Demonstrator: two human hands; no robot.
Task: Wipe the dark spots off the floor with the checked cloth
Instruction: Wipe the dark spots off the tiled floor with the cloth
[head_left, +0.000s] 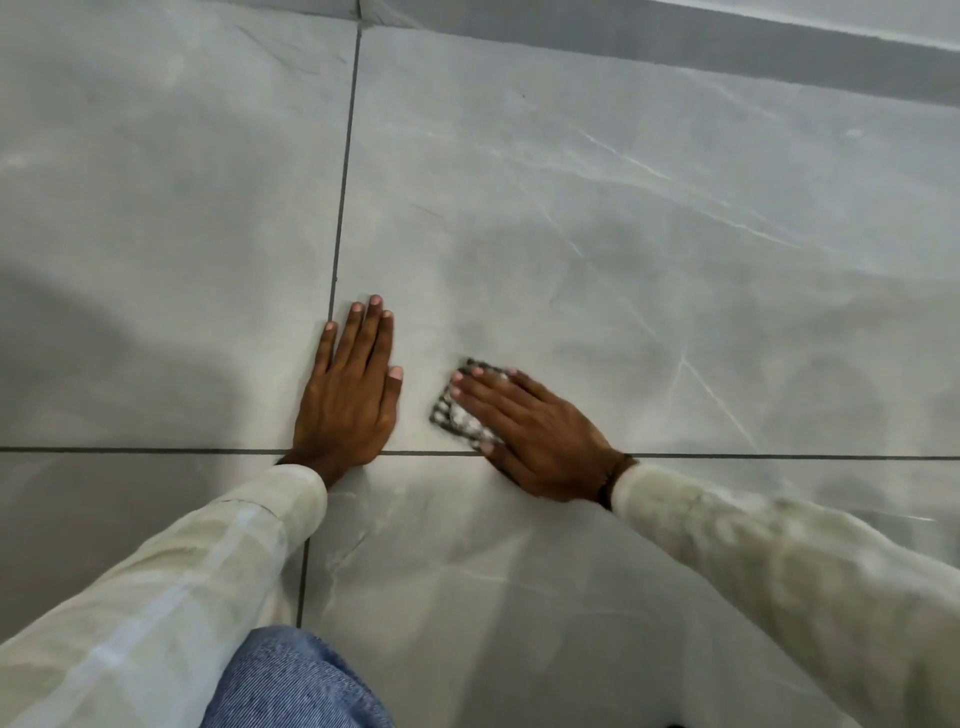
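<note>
A small folded checked cloth (457, 413), dark and white, lies flat on the grey marble-look floor tile (571, 234). My right hand (535, 431) presses down on it with fingers spread, covering its right part; the hand is motion-blurred. My left hand (350, 395) rests palm down on the same tile just left of the cloth, fingers together, holding nothing. A tiny dark speck (523, 96) shows far up the tile. I see no other dark spots near the cloth.
Dark grout lines (343, 171) cross just below my hands. A grey skirting strip and wall (727, 47) run along the top right. My knee in blue jeans (296, 680) is at the bottom edge. Shadows fall on the left tile.
</note>
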